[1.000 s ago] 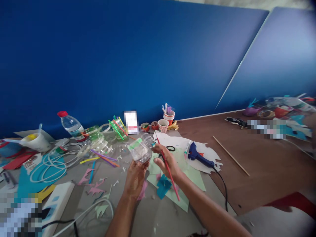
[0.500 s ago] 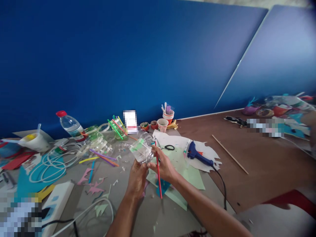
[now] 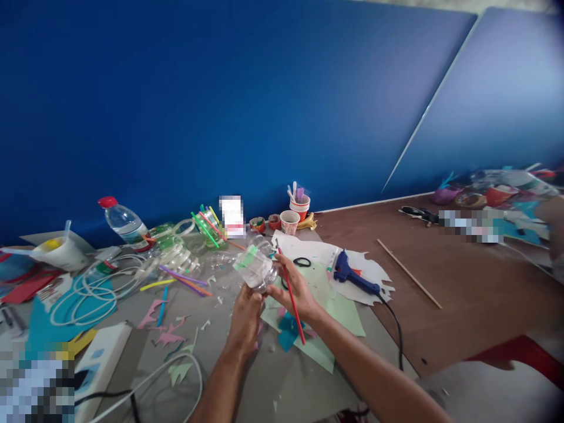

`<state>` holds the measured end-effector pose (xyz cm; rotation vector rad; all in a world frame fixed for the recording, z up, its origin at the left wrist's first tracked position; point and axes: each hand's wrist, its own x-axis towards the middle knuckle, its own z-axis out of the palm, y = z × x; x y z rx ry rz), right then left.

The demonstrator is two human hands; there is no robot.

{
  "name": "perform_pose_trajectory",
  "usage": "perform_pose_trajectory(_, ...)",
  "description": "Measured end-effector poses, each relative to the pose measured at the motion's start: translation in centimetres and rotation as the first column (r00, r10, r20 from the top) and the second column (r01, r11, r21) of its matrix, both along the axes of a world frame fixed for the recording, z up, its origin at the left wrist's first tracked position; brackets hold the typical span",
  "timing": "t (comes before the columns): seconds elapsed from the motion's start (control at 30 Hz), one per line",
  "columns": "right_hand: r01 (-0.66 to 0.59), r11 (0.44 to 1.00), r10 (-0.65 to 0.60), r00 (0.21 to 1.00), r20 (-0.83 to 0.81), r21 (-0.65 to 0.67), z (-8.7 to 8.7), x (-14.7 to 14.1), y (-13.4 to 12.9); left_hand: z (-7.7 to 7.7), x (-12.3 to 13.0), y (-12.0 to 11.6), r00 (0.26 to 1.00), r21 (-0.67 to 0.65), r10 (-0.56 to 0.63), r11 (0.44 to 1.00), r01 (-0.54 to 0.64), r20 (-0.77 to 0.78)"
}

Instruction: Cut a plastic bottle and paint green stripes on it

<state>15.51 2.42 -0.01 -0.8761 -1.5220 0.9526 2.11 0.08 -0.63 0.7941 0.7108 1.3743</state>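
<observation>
A clear plastic bottle piece (image 3: 255, 267) with a pale label and a green patch is held in front of me. My left hand (image 3: 247, 314) is closed round its lower end. My right hand (image 3: 294, 291) touches its right side and has a thin red stick (image 3: 294, 302) between the fingers, slanting down to the right. Beneath and behind the hands lie pale green paper (image 3: 350, 314), a teal paper piece (image 3: 288, 330) and black-handled scissors (image 3: 302, 262).
A blue glue gun (image 3: 355, 276) rests on white paper, with a wooden stick (image 3: 409, 274) to its right. Cups (image 3: 289, 222) stand by the blue wall. Left are a red-capped bottle (image 3: 126, 222), straws, coiled white cable (image 3: 83, 299) and a power strip (image 3: 106, 364). Another person's arm shows far right.
The red stick has tilted, its lower end swinging right and slightly up. The bottle piece has shifted slightly right. My left hand has barely moved.
</observation>
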Motion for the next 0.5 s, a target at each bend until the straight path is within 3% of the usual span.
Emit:
perform_pose_trajectory(0.07, 0.024, 1.000, -0.025, 1.000, -0.015, -0.008, 0.1, 0.3, 0.1, -0.5, -0.5, 0.3, 0.997, -0.005, 0.072, 0.997, -0.072, -0.020)
perform_pose_trajectory(0.13, 0.061, 0.998, -0.061, 0.998, -0.016, -0.030, 0.3, 0.6, 0.2, -1.0, -1.5, 0.7, 0.968, -0.022, 0.241, 0.970, -0.243, -0.072)
perform_pose_trajectory(0.23, 0.057, 0.996, -0.059, 0.998, -0.025, -0.061, 0.5, 1.0, 0.4, -1.3, -3.1, 1.4, 0.833, 0.031, 0.515, 0.854, -0.520, -0.204)
perform_pose_trajectory(0.33, -0.008, 0.997, 0.007, 1.000, -0.016, -0.077, 0.7, 1.4, 0.4, -0.8, -4.0, 1.7, 0.799, 0.095, 0.568, 0.822, -0.561, -0.197)
perform_pose_trajectory(0.5, -0.110, 0.994, 0.110, 0.993, 0.042, 0.013, 0.2, 2.3, 1.0, -0.2, -3.8, 1.5, 0.853, 0.171, 0.497, 0.865, -0.473, -0.157)
